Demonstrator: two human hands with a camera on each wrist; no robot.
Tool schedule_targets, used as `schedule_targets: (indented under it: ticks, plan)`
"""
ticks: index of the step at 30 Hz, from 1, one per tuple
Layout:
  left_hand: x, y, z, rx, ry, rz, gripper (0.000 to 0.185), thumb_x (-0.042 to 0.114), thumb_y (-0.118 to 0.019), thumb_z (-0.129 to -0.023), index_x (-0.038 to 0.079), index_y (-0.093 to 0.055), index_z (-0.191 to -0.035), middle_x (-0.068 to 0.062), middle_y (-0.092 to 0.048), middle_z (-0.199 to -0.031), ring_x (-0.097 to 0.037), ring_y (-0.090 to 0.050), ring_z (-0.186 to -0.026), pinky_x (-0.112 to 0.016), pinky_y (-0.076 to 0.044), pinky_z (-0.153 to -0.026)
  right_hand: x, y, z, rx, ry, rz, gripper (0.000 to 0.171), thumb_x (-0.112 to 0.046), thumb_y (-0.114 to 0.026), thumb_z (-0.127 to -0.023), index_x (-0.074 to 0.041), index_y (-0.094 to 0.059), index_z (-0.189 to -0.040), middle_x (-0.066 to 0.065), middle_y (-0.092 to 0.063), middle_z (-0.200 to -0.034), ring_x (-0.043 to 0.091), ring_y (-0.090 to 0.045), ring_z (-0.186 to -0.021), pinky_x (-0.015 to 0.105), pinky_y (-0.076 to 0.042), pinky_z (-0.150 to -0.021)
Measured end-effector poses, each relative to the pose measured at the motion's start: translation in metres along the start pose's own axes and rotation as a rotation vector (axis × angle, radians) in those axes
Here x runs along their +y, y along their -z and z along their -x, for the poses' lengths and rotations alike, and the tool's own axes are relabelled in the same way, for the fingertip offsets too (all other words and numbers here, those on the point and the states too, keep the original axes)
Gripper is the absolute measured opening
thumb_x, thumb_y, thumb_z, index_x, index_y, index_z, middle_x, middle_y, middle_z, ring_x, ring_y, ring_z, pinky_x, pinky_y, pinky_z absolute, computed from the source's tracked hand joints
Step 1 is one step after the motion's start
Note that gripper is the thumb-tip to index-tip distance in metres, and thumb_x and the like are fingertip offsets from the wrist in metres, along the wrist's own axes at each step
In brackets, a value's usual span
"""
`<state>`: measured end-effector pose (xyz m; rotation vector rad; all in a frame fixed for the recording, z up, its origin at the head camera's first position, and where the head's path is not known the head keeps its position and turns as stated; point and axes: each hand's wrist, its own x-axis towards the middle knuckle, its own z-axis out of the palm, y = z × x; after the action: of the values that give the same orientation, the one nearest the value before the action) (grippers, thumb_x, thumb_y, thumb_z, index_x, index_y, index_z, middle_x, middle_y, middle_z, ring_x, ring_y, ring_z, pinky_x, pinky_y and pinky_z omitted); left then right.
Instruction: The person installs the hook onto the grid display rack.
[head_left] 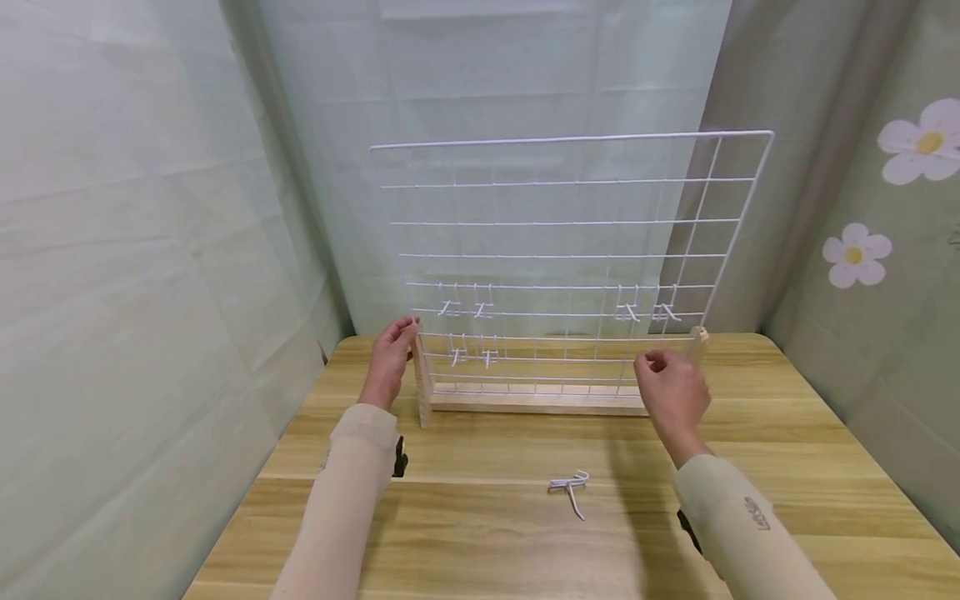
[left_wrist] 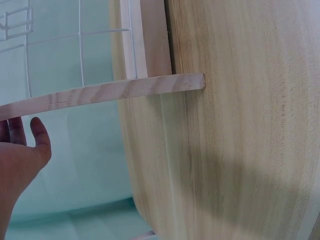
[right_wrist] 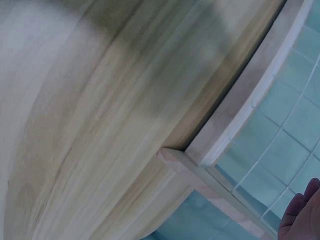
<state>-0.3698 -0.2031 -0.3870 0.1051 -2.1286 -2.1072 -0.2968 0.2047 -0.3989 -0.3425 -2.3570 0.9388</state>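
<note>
A white wire grid panel (head_left: 570, 221) stands upright in a wooden base (head_left: 536, 402) at the back of a wooden table (head_left: 480, 542). Several white hooks (head_left: 450, 308) hang on its lower rows, left and right. My left hand (head_left: 390, 360) reaches up beside the left wooden post (head_left: 422, 387), its straight fingertips touching the post's top and the grid's edge. My right hand (head_left: 670, 387) hovers in front of the grid's lower right part, near the right post (head_left: 699, 340), fingers loosely curled and holding nothing. One loose white hook (head_left: 570, 486) lies on the table between my arms.
Pale green curtain walls close in on the left, back and right; the right one (head_left: 862, 250) has white flowers. The table's front half lies bare around the loose hook. The wrist views show the base's wood (left_wrist: 110, 90) and the table edge close up.
</note>
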Motion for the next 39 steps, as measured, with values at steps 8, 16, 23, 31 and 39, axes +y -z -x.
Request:
schedule_targets:
  ticks: [8,16,23,31,39]
  plan:
    - [0.021,-0.003,0.014,-0.03,0.021,0.031,0.036,0.021,-0.049,-0.105,0.0,-0.051,-0.135,-0.012,-0.046,-0.148,-0.028,-0.041,-0.133,-0.048,-0.032,-0.112,0.004,-0.007,0.009,-0.014,0.0,0.002,0.028,-0.03,-0.058,-0.093,-0.007,-0.075,-0.092,0.01,-0.072,-0.083,0.031,-0.063,-0.073,0.044,-0.044,-0.059]
    - [0.014,-0.002,0.01,-0.019,0.021,0.041,0.035,0.022,-0.05,-0.105,0.001,-0.051,-0.134,-0.01,-0.047,-0.148,-0.026,-0.042,-0.132,-0.046,-0.033,-0.111,0.008,-0.012,0.019,-0.04,-0.012,-0.021,0.025,-0.03,-0.062,-0.091,-0.009,-0.076,-0.092,0.007,-0.072,-0.084,0.029,-0.063,-0.074,0.043,-0.043,-0.056]
    - [0.0,0.0,0.001,-0.007,-0.006,0.011,0.042,0.031,-0.051,-0.105,0.005,-0.05,-0.138,-0.005,-0.049,-0.146,-0.022,-0.043,-0.13,-0.044,-0.034,-0.111,0.012,-0.018,0.029,-0.076,-0.02,-0.057,0.025,-0.031,-0.064,-0.091,-0.01,-0.076,-0.091,0.005,-0.071,-0.084,0.024,-0.062,-0.071,0.037,-0.041,-0.056]
    - [-0.001,0.0,0.001,0.001,-0.011,0.002,0.039,0.031,-0.052,-0.105,0.007,-0.053,-0.135,-0.007,-0.051,-0.143,-0.023,-0.044,-0.129,-0.044,-0.035,-0.11,0.016,-0.024,0.039,-0.121,0.003,-0.092,0.024,-0.028,-0.066,-0.091,-0.006,-0.077,-0.094,0.008,-0.071,-0.084,0.025,-0.063,-0.078,0.035,-0.043,-0.06]
    - [-0.001,0.0,-0.001,-0.003,-0.002,0.037,0.039,0.028,-0.051,-0.105,0.004,-0.051,-0.136,-0.007,-0.049,-0.145,-0.024,-0.043,-0.131,-0.045,-0.033,-0.111,0.019,-0.027,0.048,-0.147,0.003,-0.095,0.024,-0.029,-0.069,-0.091,-0.007,-0.077,-0.092,0.006,-0.071,-0.082,0.024,-0.065,-0.076,0.034,-0.044,-0.059]
